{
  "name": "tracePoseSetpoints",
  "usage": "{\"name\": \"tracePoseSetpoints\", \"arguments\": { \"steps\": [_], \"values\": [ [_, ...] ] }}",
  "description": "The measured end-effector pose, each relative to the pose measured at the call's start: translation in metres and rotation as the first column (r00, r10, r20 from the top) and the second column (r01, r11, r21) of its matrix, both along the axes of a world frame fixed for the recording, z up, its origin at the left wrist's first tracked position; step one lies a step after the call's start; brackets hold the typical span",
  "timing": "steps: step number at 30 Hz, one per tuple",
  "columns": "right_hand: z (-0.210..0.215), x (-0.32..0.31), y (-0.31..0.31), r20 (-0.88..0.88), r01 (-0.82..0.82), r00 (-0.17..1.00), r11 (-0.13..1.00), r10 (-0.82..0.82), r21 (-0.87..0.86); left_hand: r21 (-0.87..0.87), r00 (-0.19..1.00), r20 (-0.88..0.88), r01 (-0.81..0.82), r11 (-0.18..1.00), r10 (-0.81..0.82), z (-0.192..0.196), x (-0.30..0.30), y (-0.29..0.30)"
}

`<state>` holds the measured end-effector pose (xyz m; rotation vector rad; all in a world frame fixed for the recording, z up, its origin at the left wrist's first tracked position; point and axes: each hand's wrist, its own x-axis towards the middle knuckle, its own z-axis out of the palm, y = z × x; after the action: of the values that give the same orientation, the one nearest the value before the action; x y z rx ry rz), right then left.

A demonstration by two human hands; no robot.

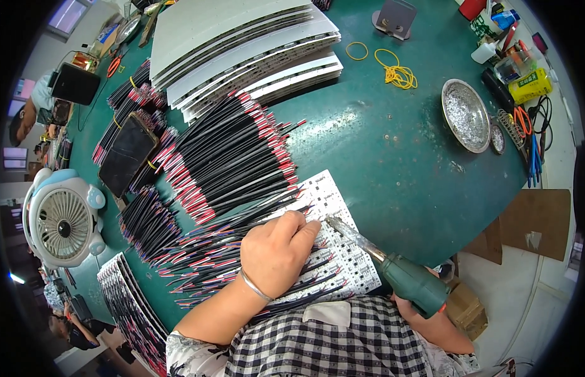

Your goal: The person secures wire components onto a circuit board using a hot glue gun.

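A checked cloth lies nearest. Above it the left hand presses flat on black-and-red wires and a white board at the green table's near edge. The right hand grips a green soldering tool, tip touching the board. The table's middle is open; a yellow box sits far right.

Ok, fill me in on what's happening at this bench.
A person sits at a green worktable. Their left hand presses down on black-and-red wire leads lying across a white rectangular circuit board. Their right hand, mostly hidden, grips a green-handled soldering tool whose metal tip meets the board just beside the left fingertips. More loose wires and stacked white boards lie beyond.
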<state>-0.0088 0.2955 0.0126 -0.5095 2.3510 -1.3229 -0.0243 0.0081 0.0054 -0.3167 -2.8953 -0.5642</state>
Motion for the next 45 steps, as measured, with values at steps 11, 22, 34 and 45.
{"name": "tracePoseSetpoints", "arguments": {
  "steps": [11,22,34,45],
  "values": [
    [-0.008,0.005,0.009,0.081,0.134,0.99,0.923,-0.112,-0.361,0.034,0.989,0.143,0.031,0.999,-0.036,0.012,0.005,-0.006],
    [-0.008,0.016,0.019,0.159,0.127,0.985,0.927,-0.074,-0.353,0.118,0.998,0.065,0.001,0.993,-0.009,0.023,0.014,0.013],
    [-0.008,0.015,0.017,0.048,0.003,0.999,0.989,0.004,-0.15,0.104,0.996,0.076,0.032,0.994,-0.04,0.0,0.016,0.013],
    [0.0,0.002,0.007,-0.234,-0.108,0.966,0.994,0.11,0.024,0.092,0.994,0.104,0.019,0.996,-0.029,0.001,0.015,0.014]
  ]
}}
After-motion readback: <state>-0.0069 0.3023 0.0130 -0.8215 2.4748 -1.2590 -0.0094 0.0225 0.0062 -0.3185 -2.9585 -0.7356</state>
